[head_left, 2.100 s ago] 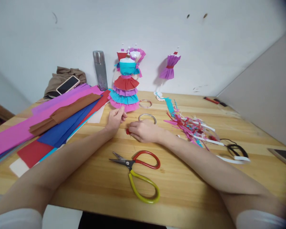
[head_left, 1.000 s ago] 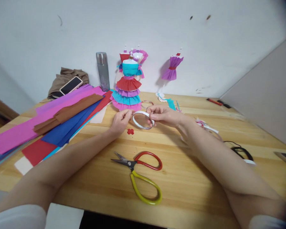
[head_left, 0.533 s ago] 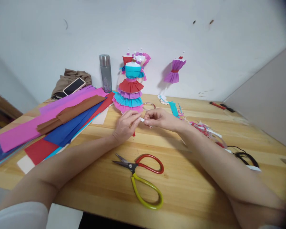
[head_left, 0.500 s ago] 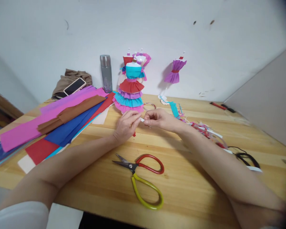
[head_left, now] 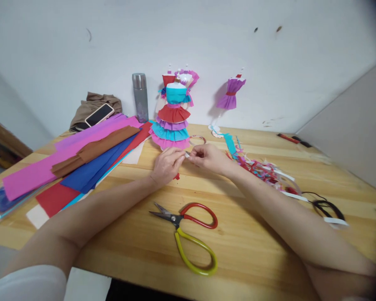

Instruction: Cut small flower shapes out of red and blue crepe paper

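Observation:
A small white strip (head_left: 187, 154) shows between the fingertips of my two hands, just in front of the layered doll dress. My left hand (head_left: 167, 166) is closed at one end of it, and a bit of red paper (head_left: 177, 177) pokes out beneath. At the other end, my right hand (head_left: 208, 158) pinches the strip between thumb and forefinger. Most of what lies under the left fingers is hidden. The mini dress form (head_left: 174, 113), in turquoise, red, purple and pink ruffles, stands right behind my hands. Scissors (head_left: 175, 219) with one red and one yellow handle lie partly spread nearer to me.
Folded crepe paper (head_left: 95, 167) in several colours covers the left side, with a phone (head_left: 99, 115) and a grey bottle (head_left: 141, 98) behind. Paper scraps (head_left: 263, 173) and a black cord (head_left: 327, 210) lie to the right. A purple dress form (head_left: 232, 93) stands near the wall.
The right fingers have tilted and shifted slightly left on the white strip, drawing closer to my left hand. The whole view has moved a little; the scissors stay put on the table.

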`<state>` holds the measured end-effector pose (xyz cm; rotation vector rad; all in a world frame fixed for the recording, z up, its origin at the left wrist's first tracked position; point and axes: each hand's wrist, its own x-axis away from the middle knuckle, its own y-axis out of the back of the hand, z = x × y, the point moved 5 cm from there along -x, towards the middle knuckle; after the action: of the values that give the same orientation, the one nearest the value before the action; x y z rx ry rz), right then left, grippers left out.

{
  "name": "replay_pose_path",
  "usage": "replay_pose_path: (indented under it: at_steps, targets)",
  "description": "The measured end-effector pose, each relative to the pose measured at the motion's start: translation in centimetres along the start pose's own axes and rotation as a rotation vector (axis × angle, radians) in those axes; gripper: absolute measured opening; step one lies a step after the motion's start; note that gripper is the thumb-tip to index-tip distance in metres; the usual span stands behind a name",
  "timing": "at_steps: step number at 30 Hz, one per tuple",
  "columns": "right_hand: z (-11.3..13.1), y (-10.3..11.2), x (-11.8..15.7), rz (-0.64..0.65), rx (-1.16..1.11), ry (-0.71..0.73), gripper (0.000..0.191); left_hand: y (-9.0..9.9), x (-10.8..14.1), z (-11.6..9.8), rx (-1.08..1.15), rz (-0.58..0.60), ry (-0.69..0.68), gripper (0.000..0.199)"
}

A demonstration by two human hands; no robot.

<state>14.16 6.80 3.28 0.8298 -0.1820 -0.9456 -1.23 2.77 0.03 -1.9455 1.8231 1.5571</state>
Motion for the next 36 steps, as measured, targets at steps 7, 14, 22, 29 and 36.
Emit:
replay_pose_path:
  at_steps: [7, 14, 22, 29, 36]
  targets:
    - [0.3, 0.0, 0.1, -0.007, 0.193, -0.028, 0.025, -0.1, -0.3, 0.4, 0.107, 0.056, 0.118, 0.024]
    - [-0.1, -0.4, 0.4, 0.033, 0.486, -0.098, 0.022, -0.1, -0.7, 1.4, 0.108, 0.038, 0.261, 0.026]
    - [-1.4, -1.0, 0.2, 0.139, 0.588, -0.182, 0.012, -0.2, -0.7, 1.7, 0.137, 0.032, 0.312, 0.027]
    - [-2.2, 0.4, -0.4, 0.07, 0.621, -0.225, 0.028, -0.1, -0.8, 1.7, 0.129, 0.043, 0.297, 0.024]
    - [-9.3, 7.1, 0.4, -0.138, 0.71, -0.513, 0.03, -0.2, -0.7, 1.7, 0.113, 0.049, 0.235, 0.028]
